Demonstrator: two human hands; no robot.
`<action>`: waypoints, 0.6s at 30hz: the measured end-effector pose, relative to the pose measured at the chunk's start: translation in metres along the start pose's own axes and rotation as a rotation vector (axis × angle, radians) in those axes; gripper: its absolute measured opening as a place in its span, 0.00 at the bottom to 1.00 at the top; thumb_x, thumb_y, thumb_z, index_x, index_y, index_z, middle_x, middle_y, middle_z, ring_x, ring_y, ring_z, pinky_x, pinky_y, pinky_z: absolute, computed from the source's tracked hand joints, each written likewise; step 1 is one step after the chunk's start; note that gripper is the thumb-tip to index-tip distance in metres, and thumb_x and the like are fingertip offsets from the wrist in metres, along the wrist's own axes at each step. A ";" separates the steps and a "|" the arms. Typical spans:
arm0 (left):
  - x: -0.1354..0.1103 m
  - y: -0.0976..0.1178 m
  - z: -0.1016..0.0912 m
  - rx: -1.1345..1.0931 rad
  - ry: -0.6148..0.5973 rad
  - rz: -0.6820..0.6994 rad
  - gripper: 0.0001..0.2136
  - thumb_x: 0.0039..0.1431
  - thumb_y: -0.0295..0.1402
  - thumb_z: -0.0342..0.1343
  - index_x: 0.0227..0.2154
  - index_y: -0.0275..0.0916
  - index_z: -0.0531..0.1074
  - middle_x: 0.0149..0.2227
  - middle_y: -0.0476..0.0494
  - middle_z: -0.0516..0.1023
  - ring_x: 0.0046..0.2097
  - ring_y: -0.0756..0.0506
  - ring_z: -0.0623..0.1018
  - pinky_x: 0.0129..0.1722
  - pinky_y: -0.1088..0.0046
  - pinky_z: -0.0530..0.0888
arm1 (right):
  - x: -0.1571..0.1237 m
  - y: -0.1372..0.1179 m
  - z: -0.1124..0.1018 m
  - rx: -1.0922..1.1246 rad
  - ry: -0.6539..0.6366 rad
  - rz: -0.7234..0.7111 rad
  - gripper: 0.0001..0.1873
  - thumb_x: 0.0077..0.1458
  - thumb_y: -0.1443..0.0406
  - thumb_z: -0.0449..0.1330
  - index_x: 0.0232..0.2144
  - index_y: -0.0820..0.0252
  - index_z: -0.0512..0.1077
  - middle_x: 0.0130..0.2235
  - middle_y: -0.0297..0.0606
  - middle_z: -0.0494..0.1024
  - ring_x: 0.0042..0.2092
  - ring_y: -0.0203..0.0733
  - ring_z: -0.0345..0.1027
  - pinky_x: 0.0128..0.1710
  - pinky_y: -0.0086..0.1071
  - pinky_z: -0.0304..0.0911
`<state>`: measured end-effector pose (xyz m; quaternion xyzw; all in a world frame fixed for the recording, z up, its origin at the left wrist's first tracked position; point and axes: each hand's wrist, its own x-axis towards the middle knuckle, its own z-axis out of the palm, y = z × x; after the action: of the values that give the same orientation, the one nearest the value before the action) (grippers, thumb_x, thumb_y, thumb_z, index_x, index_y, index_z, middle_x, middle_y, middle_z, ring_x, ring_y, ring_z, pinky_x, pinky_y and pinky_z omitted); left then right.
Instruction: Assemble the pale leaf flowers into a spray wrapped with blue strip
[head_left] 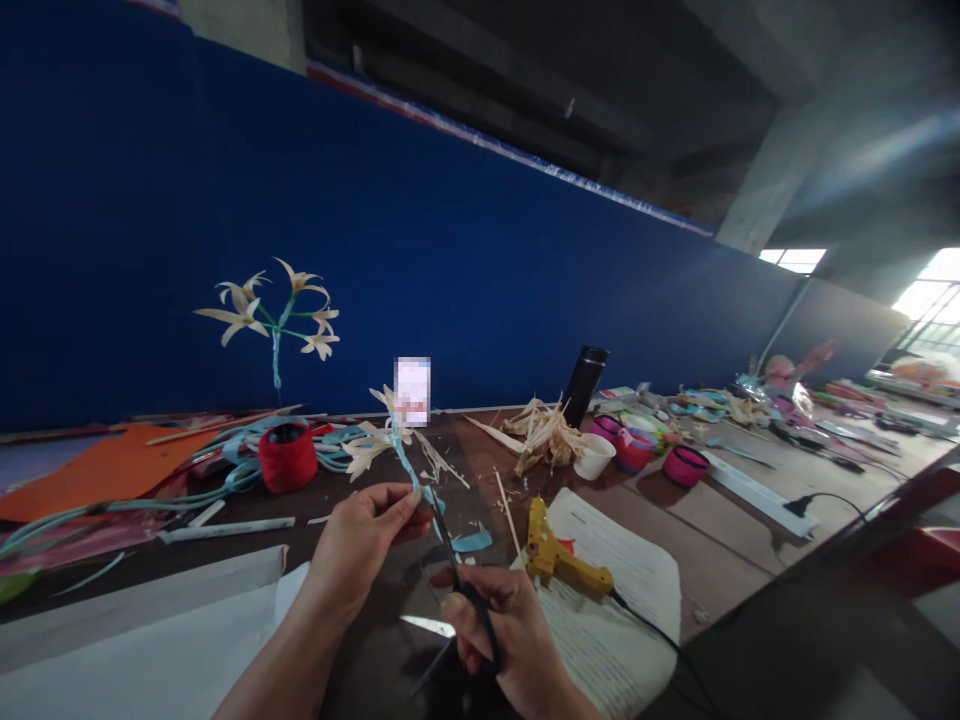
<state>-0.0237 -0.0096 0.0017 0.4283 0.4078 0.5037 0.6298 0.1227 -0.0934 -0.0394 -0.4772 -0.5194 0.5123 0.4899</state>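
My left hand is closed in a pinch on the blue-wrapped stem of a small cream straw flower, holding it up over the dark table. My right hand grips black scissors, fingers through the handles. The blades point up toward the lower end of the stem, just below my left fingertips. A scrap of blue tape lies on the table under the scissors.
A yellow glue gun rests on a printed paper at right, its cord trailing off. A red thread spool, a finished flower spray, straw husks, cups and a black flask stand behind.
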 end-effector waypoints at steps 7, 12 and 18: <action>-0.001 -0.002 -0.001 -0.044 -0.007 -0.008 0.15 0.34 0.38 0.67 0.25 0.34 0.74 0.24 0.50 0.77 0.29 0.51 0.76 0.34 0.75 0.75 | 0.001 0.002 0.000 -0.051 0.036 -0.009 0.18 0.47 0.54 0.60 0.21 0.65 0.69 0.13 0.26 0.58 0.15 0.26 0.50 0.13 0.21 0.45; 0.000 -0.001 -0.001 -0.044 -0.010 -0.008 0.14 0.35 0.37 0.67 0.25 0.33 0.74 0.24 0.49 0.76 0.29 0.51 0.76 0.34 0.76 0.75 | -0.001 -0.007 0.002 -0.114 0.042 -0.068 0.20 0.51 0.58 0.58 0.14 0.62 0.59 0.13 0.25 0.52 0.16 0.26 0.44 0.15 0.24 0.40; -0.002 -0.002 0.000 -0.046 -0.023 -0.010 0.13 0.36 0.36 0.66 0.24 0.33 0.74 0.24 0.50 0.76 0.29 0.52 0.76 0.35 0.76 0.75 | -0.001 -0.006 0.004 -0.116 0.053 -0.145 0.23 0.52 0.60 0.57 0.13 0.61 0.53 0.15 0.25 0.50 0.20 0.27 0.42 0.18 0.25 0.39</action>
<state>-0.0239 -0.0113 0.0003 0.4173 0.3909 0.5048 0.6468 0.1192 -0.0945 -0.0331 -0.4794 -0.5682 0.4319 0.5107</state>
